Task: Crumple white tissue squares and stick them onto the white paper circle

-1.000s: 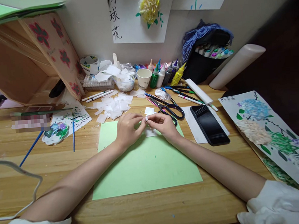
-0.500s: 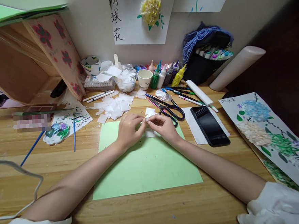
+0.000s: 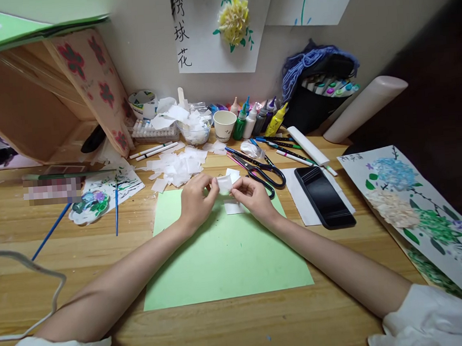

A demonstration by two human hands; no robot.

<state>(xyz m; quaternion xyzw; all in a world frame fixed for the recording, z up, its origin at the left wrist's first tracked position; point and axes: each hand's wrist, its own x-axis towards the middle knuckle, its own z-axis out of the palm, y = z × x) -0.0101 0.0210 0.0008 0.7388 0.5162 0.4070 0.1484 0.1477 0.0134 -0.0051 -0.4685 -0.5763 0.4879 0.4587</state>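
slip (image 3: 224, 184) of white paper was stretched between the left hand (image 3: 198, 201) and the right hand (image 3: 253, 196), at the far edge of the green sheet (image 3: 225, 263). the left hand was grasping its left end near the thumb tip, the other fingers curled in; the right hand was pinching its lower right part between thumb and finger. a loose piece (image 3: 234, 208) of white paper lay on the sheet, between the hands and just below the slip, and a white square (image 3: 234, 174) showed right behind it. the scissors (image 3: 249, 166) lay just beyond the right hand, with their handles to its right. farther right of that hand was the phone (image 3: 323, 198), partly on white paper (image 3: 296, 189). scraps (image 3: 179, 166) were spread on the desk (image 3: 210, 327) beyond the left hand; past them stood a bowl (image 3: 195, 133) heaped with more, a cup (image 3: 224, 126) beside it. well left of the left hand lay the palette (image 3: 89, 208) and a blue brush (image 3: 117, 210).
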